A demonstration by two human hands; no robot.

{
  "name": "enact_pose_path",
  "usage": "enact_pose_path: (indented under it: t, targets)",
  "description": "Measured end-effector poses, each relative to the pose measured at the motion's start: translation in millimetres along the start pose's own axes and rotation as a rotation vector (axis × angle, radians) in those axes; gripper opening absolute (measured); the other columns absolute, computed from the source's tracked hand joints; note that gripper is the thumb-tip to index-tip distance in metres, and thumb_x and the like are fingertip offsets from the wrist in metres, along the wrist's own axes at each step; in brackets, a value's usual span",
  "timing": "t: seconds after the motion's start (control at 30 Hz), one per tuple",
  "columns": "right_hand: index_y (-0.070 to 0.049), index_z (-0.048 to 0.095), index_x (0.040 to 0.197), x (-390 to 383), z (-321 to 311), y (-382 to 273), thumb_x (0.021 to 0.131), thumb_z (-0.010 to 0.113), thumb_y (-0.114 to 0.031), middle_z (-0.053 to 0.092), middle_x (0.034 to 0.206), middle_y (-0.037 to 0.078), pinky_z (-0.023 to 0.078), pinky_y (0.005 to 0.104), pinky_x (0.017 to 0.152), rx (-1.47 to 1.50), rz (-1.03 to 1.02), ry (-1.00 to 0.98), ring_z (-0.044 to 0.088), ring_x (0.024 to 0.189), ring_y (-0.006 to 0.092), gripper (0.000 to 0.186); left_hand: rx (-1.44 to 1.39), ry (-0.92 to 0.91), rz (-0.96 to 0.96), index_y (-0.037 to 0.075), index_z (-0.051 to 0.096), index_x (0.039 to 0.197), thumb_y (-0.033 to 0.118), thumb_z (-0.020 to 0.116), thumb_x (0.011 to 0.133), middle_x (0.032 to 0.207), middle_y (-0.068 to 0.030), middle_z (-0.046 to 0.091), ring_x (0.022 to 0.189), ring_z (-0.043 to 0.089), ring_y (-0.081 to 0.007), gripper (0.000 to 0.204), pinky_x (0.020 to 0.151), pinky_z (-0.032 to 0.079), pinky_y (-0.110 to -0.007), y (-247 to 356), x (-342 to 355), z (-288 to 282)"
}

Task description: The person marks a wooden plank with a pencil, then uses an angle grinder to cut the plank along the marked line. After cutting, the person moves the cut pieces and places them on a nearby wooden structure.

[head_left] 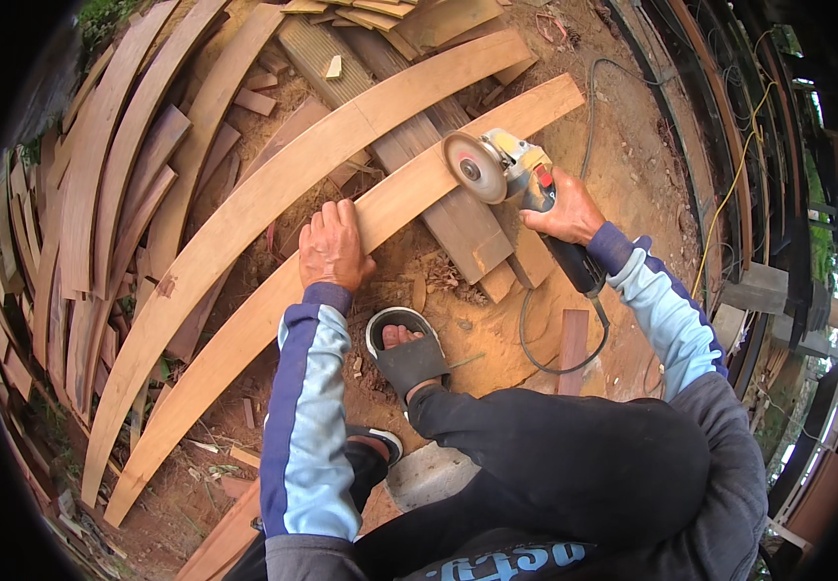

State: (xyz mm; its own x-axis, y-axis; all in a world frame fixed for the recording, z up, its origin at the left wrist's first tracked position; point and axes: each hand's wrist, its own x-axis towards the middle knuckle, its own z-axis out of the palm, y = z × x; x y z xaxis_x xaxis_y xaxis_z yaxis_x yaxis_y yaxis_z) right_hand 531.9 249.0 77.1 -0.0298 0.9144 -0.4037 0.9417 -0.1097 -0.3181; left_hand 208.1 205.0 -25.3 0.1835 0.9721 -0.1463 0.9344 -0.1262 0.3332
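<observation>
My right hand (572,206) is wrapped round the body of a yellow and black angle grinder (532,179). Its round disc (475,168) stands at the edge of a long wooden board (409,191); whether it touches the wood I cannot tell. Closed over that same board, further to the left, is my left hand (332,244), knuckles up and fingers over the far edge. A second long board (341,131) lies beyond it, roughly alongside. Both rest across a thick grey-brown beam (467,228) on the ground.
Stacked planks (114,184) fill the left side. The grinder's black cord (574,366) loops over the dirt near a short brown offcut (573,351). My sandalled foot (406,351) is just below the board. Long dark lengths (729,126) line the right, with a yellow cord (733,184).
</observation>
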Motion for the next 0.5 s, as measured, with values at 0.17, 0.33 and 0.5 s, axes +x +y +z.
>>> enact_pose_path:
  t: [0.17,0.33,0.5]
  targets:
    - [0.012,0.055,0.101,1.0,-2.2,-6.9,0.065,0.078,-0.032,0.065,0.088,0.026,0.053,0.0404,0.074,0.036,0.012,-0.017,0.067,0.082,0.0336,0.061,0.001,0.000,-0.003,0.007,0.048,0.107,0.022,0.086,0.055,0.099,-0.0102,0.054,0.096,0.059,-0.0275,0.066,0.082,0.048,-0.039,-1.9,-0.8,1.5]
    - [0.012,0.055,0.101,3.7,-3.5,-8.2,0.065,0.078,-0.031,0.065,0.089,0.027,0.053,0.0403,0.074,0.011,0.012,-0.015,0.067,0.083,0.0338,0.061,-0.010,-0.001,-0.006,0.007,0.048,0.108,0.022,0.086,0.056,0.099,-0.0101,0.053,0.096,0.059,-0.0273,0.066,0.082,0.048,-0.038,-2.4,0.3,3.8]
    - [0.012,0.054,0.100,3.3,-6.0,-15.8,0.065,0.078,-0.032,0.064,0.089,0.027,0.053,0.0405,0.074,-0.004,0.029,-0.024,0.067,0.084,0.0340,0.061,-0.001,0.008,-0.007,0.007,0.048,0.108,0.021,0.086,0.056,0.099,-0.0100,0.053,0.096,0.059,-0.0272,0.066,0.082,0.048,-0.039,-1.4,-2.0,0.8]
